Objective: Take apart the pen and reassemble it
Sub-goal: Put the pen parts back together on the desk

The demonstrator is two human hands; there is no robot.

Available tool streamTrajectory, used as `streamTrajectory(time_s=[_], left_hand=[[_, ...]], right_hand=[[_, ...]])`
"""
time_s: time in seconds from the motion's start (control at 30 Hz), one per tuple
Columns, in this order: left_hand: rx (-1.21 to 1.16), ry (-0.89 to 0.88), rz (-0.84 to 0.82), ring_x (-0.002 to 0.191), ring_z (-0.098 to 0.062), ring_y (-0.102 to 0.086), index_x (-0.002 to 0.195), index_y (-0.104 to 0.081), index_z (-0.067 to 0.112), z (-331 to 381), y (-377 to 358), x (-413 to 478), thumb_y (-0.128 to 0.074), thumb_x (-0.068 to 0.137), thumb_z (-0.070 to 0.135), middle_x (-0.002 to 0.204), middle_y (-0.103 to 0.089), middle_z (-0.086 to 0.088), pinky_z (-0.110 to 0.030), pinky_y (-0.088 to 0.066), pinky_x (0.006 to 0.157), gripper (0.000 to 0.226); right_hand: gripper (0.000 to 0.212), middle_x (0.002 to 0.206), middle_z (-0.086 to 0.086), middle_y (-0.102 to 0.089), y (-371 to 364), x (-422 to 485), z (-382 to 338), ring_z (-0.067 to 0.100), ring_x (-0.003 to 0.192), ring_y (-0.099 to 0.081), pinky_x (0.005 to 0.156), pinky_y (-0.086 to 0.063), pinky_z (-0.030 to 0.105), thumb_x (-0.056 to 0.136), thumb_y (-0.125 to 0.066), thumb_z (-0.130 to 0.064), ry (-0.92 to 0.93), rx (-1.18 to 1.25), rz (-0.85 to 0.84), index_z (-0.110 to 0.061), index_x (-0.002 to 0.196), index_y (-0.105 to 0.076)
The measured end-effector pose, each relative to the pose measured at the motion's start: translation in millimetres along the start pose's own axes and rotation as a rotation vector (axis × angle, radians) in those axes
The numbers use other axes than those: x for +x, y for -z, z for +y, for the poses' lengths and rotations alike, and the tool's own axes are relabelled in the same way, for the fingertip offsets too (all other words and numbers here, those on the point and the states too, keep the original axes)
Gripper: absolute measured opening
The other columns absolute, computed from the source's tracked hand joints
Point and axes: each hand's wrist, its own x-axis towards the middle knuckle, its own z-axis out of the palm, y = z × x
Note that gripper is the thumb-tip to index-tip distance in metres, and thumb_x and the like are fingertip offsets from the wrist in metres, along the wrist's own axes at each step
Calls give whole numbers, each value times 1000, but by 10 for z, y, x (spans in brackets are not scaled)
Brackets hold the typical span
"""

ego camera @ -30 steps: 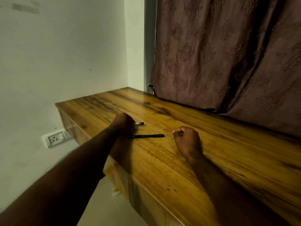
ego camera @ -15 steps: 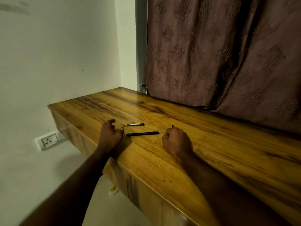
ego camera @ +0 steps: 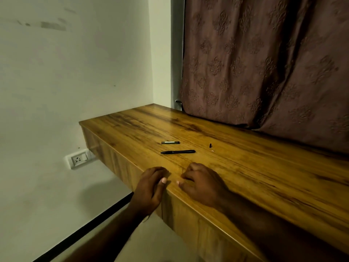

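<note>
A black pen body (ego camera: 177, 152) lies on the wooden table (ego camera: 264, 176), tip pointing left. Behind it rests a short black cap piece with a silver clip (ego camera: 170, 142). To the right stands a tiny black part (ego camera: 210, 145), with a small pale bit (ego camera: 212, 151) beside it. My left hand (ego camera: 151, 188) rests at the table's front edge, fingers loosely apart, holding nothing. My right hand (ego camera: 204, 183) lies on the tabletop next to it, fingers curled inward; I see nothing in it. Both hands are well short of the pen parts.
A brown patterned curtain (ego camera: 264, 63) hangs over the table's back edge. The white wall has a socket (ego camera: 78, 159) low on the left. The table's left end and front edge drop off to the floor.
Both hands drew back from the pen parts to the front edge. The right hand let go of a tiny black part, which now stands on the table.
</note>
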Motion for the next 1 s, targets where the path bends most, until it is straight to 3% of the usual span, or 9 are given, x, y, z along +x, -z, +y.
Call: streamTrajectory(time_s=[0.1, 0.27, 0.4, 0.53, 0.73, 1.0], left_hand=[[54, -159, -81, 128, -14, -46, 125, -59, 10, -22, 1, -152, -46, 92, 30, 132, -55, -3, -36, -33, 110, 41], [119, -174, -140, 134, -21, -38, 138, -45, 12, -78, 44, -170, -56, 85, 24, 143, -43, -11, -42, -37, 108, 55], [139, -209, -155, 130, -24, -43, 134, -48, 22, -138, 52, -148, -60, 81, 17, 140, -46, -10, -46, -44, 101, 55], [153, -289, -143, 133, -20, -43, 131, -56, 13, -211, 47, -145, -63, 81, 8, 139, -51, -11, -46, -42, 104, 50], [260, -489, -159, 131, -23, -47, 132, -53, 7, -326, 71, -145, -62, 87, 7, 137, -54, -15, -49, -38, 108, 45], [333, -607, -148, 118, -29, -60, 126, -53, 8, -373, 180, -80, -54, 94, 11, 125, -63, -19, -48, -49, 98, 33]], right_hand=[[56, 113, -11, -55, -21, -132, -160, 7, 106, -47, 81, -49, 32, 83, -45, -69, 150, 35, -33, -30, 121, -63], [38, 116, -11, -57, -93, -141, -239, 10, 109, -47, 85, -48, 32, 88, -56, -50, 256, 34, 16, -32, 121, -62], [33, 113, -11, -60, -90, -136, -215, 9, 106, -49, 83, -47, 28, 89, -59, -43, 249, 66, 45, -29, 119, -65], [31, 111, -12, -61, -92, -133, -214, 8, 104, -49, 81, -45, 26, 89, -60, -42, 275, 70, 51, -30, 117, -66], [34, 103, -17, -60, -86, -114, -154, 0, 93, -51, 77, -52, 29, 83, -64, -46, 211, 240, 33, -35, 116, -63], [32, 104, -17, -63, -57, -112, -159, -11, 78, -51, 64, -41, 8, 85, -64, -36, 171, 346, 58, -29, 116, -67]])
